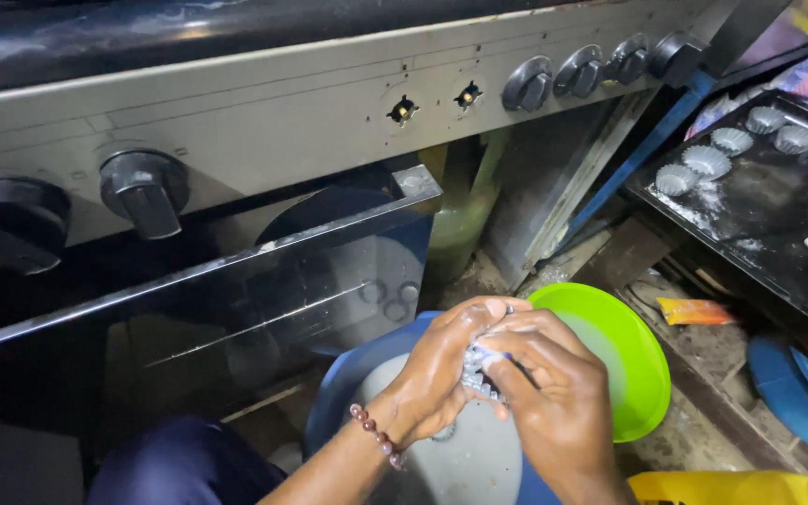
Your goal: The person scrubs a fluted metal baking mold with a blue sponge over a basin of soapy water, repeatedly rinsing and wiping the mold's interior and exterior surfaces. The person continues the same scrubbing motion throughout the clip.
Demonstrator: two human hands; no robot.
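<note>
My left hand (437, 369) and my right hand (554, 393) are pressed together over a blue basin (343, 393). Between them they hold a small stack of fluted metal baking cups (472, 369); both hands grip it, my right thumb on top. A beaded bracelet (376, 435) circles my left wrist. The basin holds a pale grey round lid or plate (465, 463) just under my hands. A bright green bowl (628, 360) sits right beside the basin, behind my right hand.
A steel oven (264, 140) with black knobs (142, 192) and a glass door (236, 309) stands ahead. At right, a black tray (769, 201) carries several fluted cups (708, 161) and spilled flour. A blue lid (797, 393) and a yellow container (731, 488) lie lower right.
</note>
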